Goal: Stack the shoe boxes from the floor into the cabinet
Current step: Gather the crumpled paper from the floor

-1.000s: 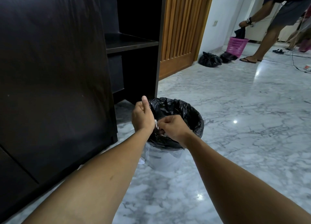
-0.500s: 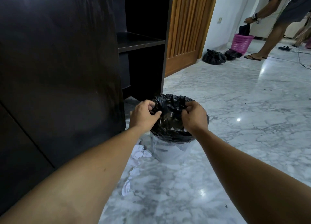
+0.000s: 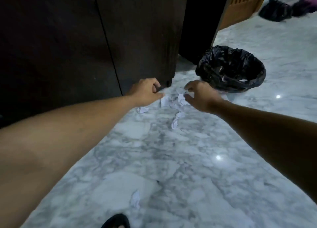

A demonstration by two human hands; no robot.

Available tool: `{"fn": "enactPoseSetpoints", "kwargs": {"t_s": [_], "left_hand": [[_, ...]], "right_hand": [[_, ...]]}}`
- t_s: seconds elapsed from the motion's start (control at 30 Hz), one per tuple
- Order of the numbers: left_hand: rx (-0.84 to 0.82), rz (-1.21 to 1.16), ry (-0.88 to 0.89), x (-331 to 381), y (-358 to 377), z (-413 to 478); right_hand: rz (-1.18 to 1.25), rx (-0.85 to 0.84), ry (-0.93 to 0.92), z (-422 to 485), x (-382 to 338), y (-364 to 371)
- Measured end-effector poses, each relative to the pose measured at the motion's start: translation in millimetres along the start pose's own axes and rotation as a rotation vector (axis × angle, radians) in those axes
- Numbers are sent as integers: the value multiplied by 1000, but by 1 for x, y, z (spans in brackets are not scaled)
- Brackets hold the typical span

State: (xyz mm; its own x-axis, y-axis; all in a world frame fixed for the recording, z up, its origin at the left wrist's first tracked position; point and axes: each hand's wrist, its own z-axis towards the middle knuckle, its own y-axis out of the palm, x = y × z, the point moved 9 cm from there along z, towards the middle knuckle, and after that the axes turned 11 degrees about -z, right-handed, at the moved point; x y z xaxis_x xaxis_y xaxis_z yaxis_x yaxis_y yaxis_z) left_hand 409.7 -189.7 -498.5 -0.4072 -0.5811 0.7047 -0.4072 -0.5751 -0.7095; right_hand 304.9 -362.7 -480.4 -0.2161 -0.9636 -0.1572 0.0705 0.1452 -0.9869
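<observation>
the dark cabinet (image 3: 68,39) fills the view above and to the left of the left hand (image 3: 147,92), with its bottom corner just beyond the knuckles. that hand is low over the marble floor (image 3: 171,159), its fingers curled under and its thumb pointing at a crumpled paper scrap (image 3: 164,101) just to its right. i cannot tell whether it has a pinch on anything or merely hovers beside it. more scraps lie between the two hands and a little nearer the person, and one lies far back by a black sandal (image 3: 116,221). the right hand (image 3: 200,95) hangs just right of that litter with its fingers spread and slightly bent, gripping nothing. it is likely shaped that way to scoop up the white piece (image 3: 181,99) under its fingertips. beyond and to the right of this hand stands a bin with a black liner (image 3: 231,68), close enough to drop paper in without taking a step, which is probably why it sits there. no shoe boxes are in view, so the stacking looks not yet begun. the hands seem busy clearing litter first.
</observation>
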Motion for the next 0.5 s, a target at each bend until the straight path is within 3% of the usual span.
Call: {"fn": "enactPoseSetpoints", "kwargs": {"t_s": [0.3, 0.4, 0.5], "left_hand": [[-289, 205, -134, -172, 85, -140], [-247, 191, -174, -208, 94, -162], [-198, 230, -94, -216, 101, -177]], "right_hand": [[205, -363, -166, -164, -106, 209], [264, -403, -165, -194, -129, 247], [140, -361, -308, -215, -151, 265]]}}
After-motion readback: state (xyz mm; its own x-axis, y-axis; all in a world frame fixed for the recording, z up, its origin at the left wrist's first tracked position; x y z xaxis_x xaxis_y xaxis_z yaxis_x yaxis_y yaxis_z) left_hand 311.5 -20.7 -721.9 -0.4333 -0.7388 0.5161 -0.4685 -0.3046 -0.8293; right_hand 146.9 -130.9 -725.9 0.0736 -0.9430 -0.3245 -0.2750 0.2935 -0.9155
